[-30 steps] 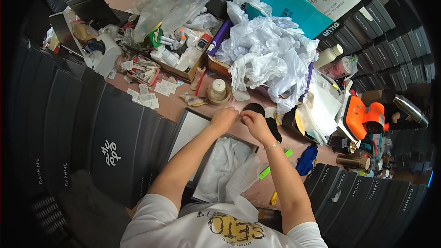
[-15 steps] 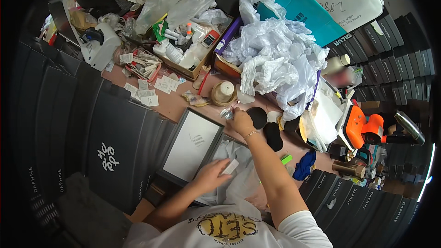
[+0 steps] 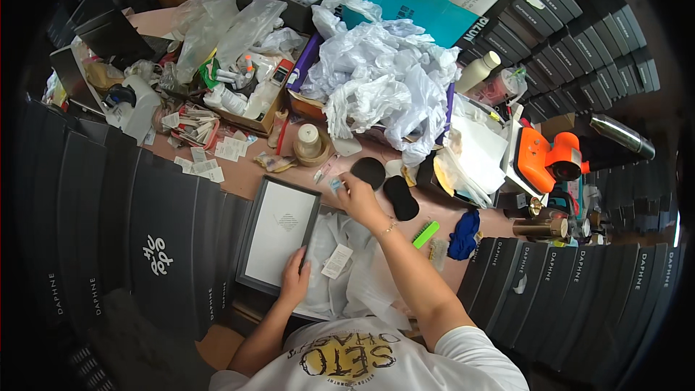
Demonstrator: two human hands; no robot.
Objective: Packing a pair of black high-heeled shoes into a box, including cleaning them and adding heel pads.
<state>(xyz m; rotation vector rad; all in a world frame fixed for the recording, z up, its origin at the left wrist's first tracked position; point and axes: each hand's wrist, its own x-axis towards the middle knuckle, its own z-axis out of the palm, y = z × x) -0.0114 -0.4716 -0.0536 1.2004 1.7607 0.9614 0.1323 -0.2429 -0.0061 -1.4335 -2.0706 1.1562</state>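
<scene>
My left hand [image 3: 293, 284] lies flat, fingers spread and gripping nothing, on the near right edge of the dark-framed box lid [image 3: 279, 235] with its pale inside, pinning it beside the white tissue paper [image 3: 347, 268] that spills from the open box just to the right of those fingers. A small white tag [image 3: 337, 261] rests on that tissue, near my left fingertips and apart from them. My right hand [image 3: 360, 199] is reached forward over the far edge of the tissue, thumb and forefinger pinched on a small pale-blue bit [image 3: 334, 185]; what it is I cannot tell, it is too small. Just beyond those fingers lie two black oval pads [image 3: 384, 185] on the brown table [image 3: 246, 174], and farther to the left a tape roll [image 3: 310, 143]. A green comb-like piece [image 3: 426, 234] lies to the right of my forearm. I judge this to be the packing stage: the small bit is in hand and not yet placed. The next move, I think, wants a steady pinch and the lid kept from sliding while the bit is brought to the tissue.
</scene>
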